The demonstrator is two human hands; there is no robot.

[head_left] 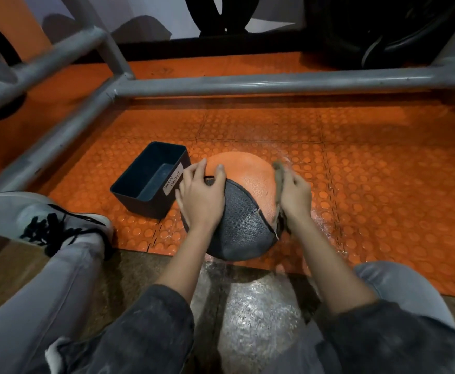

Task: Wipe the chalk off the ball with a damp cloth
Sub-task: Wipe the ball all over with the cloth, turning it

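Resting ball point(244, 184) between both grips

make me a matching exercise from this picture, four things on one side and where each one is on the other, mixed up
Things:
1. ball
2. cloth
3. bin
4. shoe

Places:
A. at the left edge, beside the grey metal frame
B. held in the right hand against the ball's right side
C. on the orange mat, under both hands
D. on the mat just left of the ball, with a paper label

Pairs: 1-C, 2-B, 3-D, 4-A
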